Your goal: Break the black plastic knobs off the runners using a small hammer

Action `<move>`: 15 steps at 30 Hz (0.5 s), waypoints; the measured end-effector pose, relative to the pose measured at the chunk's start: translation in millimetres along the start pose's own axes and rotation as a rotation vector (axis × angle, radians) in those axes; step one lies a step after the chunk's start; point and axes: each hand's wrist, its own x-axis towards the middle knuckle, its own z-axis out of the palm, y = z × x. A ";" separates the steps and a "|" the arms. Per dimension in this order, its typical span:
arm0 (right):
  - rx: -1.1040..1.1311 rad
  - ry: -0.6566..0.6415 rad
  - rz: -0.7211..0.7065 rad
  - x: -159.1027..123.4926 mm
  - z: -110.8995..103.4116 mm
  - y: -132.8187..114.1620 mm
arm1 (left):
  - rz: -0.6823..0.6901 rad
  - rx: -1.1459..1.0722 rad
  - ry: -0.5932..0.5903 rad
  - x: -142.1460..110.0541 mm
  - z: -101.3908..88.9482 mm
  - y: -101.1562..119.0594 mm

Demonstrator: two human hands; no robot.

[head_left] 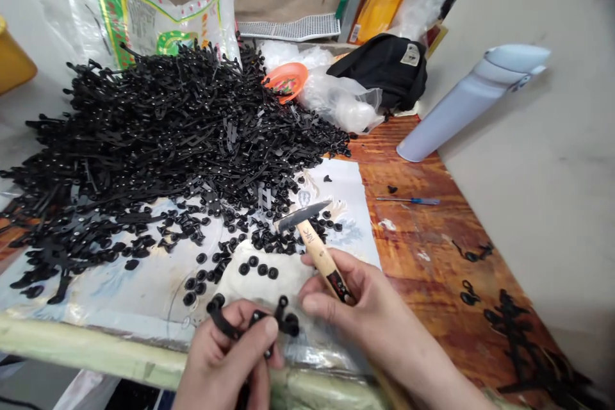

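Observation:
At the front edge of the table, my left hand is closed around a black plastic part, whose ends stick out past the thumb and fingers. My right hand grips the wooden handle of a small hammer, its dark head pointing up and away. Between and beyond both hands lies a whitish pad with several small black round caps on it. More loose caps sit to the left of the pad. Part of the piece in my left hand is hidden by the fingers.
A big heap of black strip parts covers the back left. Behind it stand a printed sack, an orange dish and a black bag. On the right are a pale bottle, a screwdriver and black parts.

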 end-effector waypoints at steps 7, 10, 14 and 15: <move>-0.284 0.048 0.027 -10.0 -13.7 30.5 | -0.028 -0.050 0.141 20.8 3.2 9.6; -0.332 0.038 0.035 -12.5 -12.2 37.9 | -0.054 -0.026 0.143 21.7 5.0 10.9; -0.313 0.031 0.045 -10.1 -12.2 38.2 | -0.104 0.007 0.134 21.9 3.1 9.6; -0.310 0.034 0.039 -9.4 -12.7 37.8 | -0.105 0.008 0.133 22.5 2.1 8.7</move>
